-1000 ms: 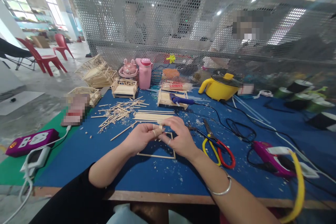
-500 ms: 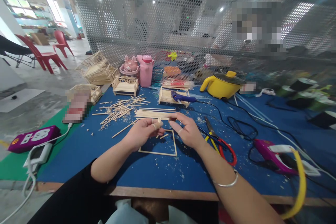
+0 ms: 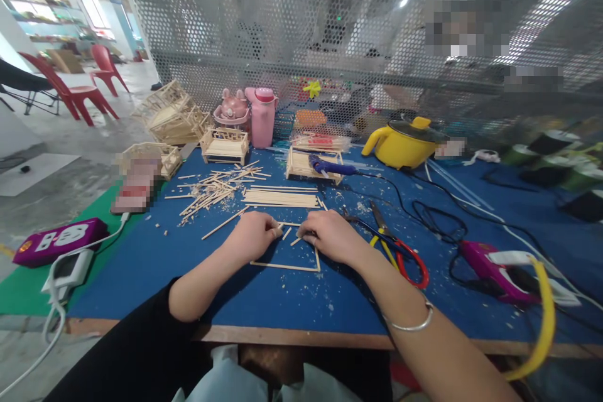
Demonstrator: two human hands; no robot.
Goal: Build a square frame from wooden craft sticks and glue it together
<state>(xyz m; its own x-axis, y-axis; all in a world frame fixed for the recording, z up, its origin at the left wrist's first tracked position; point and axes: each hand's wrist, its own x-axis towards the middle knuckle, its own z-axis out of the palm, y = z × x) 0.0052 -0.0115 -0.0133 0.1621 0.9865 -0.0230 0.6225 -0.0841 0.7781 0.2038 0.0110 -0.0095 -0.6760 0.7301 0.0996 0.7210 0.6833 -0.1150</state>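
A rectangular frame of thin wooden sticks [image 3: 285,267] lies flat on the blue table mat, my hands over its far side. My left hand [image 3: 254,235] is closed in a pinch at the far bar, on what looks like a wooden stick [image 3: 281,226]; its fingertips cover most of it. My right hand [image 3: 332,235] bends down at the same bar, fingers pressed together; what they pinch is hidden. Between the hands, a short stick piece [image 3: 296,241] lies inside the frame. Just beyond is a row of long sticks [image 3: 282,198].
Loose sticks [image 3: 211,195] are heaped at left. A glue gun [image 3: 332,166] rests on a small stick-built bed [image 3: 299,163]. Red-and-yellow-handled pliers [image 3: 409,264] lie right of my hand, near a cable and a purple power strip [image 3: 494,270]. A yellow pot [image 3: 400,144] stands behind.
Both hands have lowered to the frame's far bar; the left brought down the short stick it held raised. My right fingers, apart before, have closed. The view has shifted slightly.
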